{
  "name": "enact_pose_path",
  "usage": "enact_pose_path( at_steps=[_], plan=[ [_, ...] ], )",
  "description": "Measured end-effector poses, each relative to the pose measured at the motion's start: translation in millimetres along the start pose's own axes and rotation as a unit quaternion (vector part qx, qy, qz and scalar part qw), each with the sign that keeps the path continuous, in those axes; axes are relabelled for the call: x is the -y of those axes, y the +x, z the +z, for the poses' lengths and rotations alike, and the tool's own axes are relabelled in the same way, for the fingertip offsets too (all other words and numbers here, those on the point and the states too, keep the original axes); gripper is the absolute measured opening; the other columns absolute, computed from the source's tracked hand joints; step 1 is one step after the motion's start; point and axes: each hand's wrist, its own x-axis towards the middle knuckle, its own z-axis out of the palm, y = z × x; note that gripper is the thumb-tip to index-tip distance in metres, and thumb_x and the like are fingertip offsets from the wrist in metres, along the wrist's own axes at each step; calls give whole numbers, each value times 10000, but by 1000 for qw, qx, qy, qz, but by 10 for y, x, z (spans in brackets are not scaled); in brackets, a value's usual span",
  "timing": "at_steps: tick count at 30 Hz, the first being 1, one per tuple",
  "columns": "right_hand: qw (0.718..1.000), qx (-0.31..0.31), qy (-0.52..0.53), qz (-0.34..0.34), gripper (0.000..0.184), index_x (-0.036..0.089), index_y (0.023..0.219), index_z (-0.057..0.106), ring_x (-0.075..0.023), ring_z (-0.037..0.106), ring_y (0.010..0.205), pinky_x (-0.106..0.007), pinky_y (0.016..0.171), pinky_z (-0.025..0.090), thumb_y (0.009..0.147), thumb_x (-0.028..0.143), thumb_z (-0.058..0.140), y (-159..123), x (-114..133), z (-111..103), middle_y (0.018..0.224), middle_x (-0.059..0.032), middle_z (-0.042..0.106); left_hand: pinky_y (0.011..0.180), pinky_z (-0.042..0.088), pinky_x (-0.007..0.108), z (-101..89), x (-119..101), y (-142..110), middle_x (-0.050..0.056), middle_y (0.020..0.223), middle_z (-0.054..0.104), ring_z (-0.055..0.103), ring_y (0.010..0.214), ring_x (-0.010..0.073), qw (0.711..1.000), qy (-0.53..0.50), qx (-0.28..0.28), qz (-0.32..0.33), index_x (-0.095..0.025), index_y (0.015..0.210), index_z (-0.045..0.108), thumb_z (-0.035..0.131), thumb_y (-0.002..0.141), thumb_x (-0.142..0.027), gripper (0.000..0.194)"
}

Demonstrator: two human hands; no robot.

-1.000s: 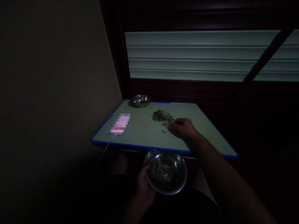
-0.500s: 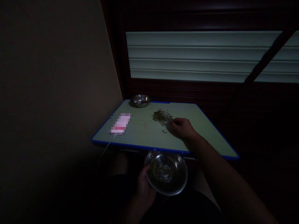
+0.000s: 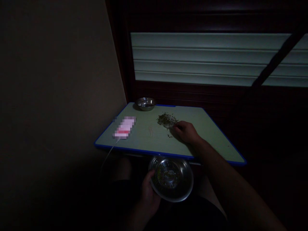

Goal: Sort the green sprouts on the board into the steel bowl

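Note:
My left hand (image 3: 149,192) grips the rim of a shiny metal bowl (image 3: 186,179), thumb over the edge, below the near side of the table. Small greenish and pale bits lie in the bowl's bottom. On the tabletop is a loose pile of small dark-green grains (image 3: 166,119), with a few strays in front of it. My right hand (image 3: 185,131) rests at the pile's right near edge, fingers pinched together. A pale, blurry patch shows by the fingertips; whether they hold it I cannot tell in the dim light.
The pale green table (image 3: 211,138) has a blue edge. A second metal bowl (image 3: 145,104) stands at its back left corner. A blurred-out phone (image 3: 125,127) with a white cable (image 3: 109,152) lies at the left. A wall (image 3: 72,80) and a dark slatted panel close in behind.
My right hand has shifted slightly left along the pile's near edge. My left hand and its bowl have stayed in place.

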Motion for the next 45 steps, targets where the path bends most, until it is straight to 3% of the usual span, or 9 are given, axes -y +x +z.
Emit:
enact_pose_path(
  at_steps=[39, 45],
  plan=[
    [996, -14, 91, -22, 191, 170, 790, 714, -153, 599, 694, -267, 656, 443, 785, 292, 567, -16, -40, 36, 763, -48, 686, 843, 494, 353, -18, -2, 29, 81, 810, 762, 686, 770, 212, 1000, -14, 21, -3, -129, 825, 717, 583, 792, -289, 212],
    [995, 5, 98, -25, 176, 178, 774, 714, -164, 598, 702, -289, 669, 448, 785, 280, 572, -22, -27, 10, 772, -57, 684, 877, 481, 393, -6, -6, 21, 97, 849, 762, 684, 849, 250, 1000, -7, 18, 3, -126, 861, 716, 588, 781, -297, 228]
  ],
)
